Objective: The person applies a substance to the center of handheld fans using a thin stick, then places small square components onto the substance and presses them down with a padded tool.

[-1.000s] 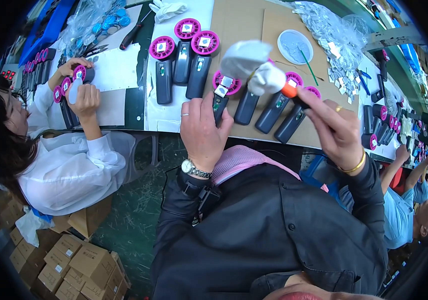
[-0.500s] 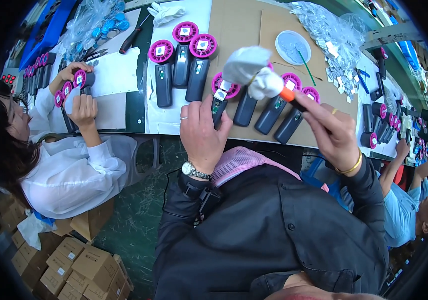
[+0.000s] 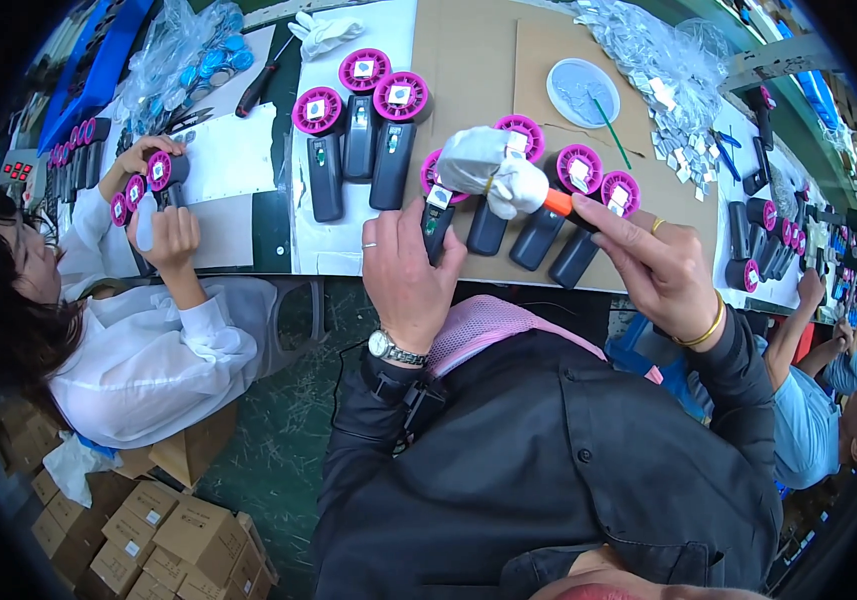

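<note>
My left hand (image 3: 410, 262) is closed around the dark handle of a handheld fan (image 3: 435, 232) with a round pink head, steadying it on the table. A white square sits near the top of that handle. In my right hand (image 3: 663, 265) is a hammer (image 3: 493, 172) with an orange-and-black handle, its head wrapped in white cloth. The wrapped head is over the fan's pink head and hides most of it; whether they touch I cannot tell. Right of it lie several more fans (image 3: 538, 240), partly covered by the hammer.
Three fans (image 3: 358, 135) lie to the left, below a white glove (image 3: 326, 33). A round white tub (image 3: 584, 92) with a green stick stands behind, beside a heap of small white squares (image 3: 683, 150). A co-worker (image 3: 148, 340) handles fans at left; a screwdriver (image 3: 258, 88) lies between us.
The hammer's wrapped head has come down and to the left, over the fan under my left hand. My right hand has lowered slightly with it; the left hand stays on the fan.
</note>
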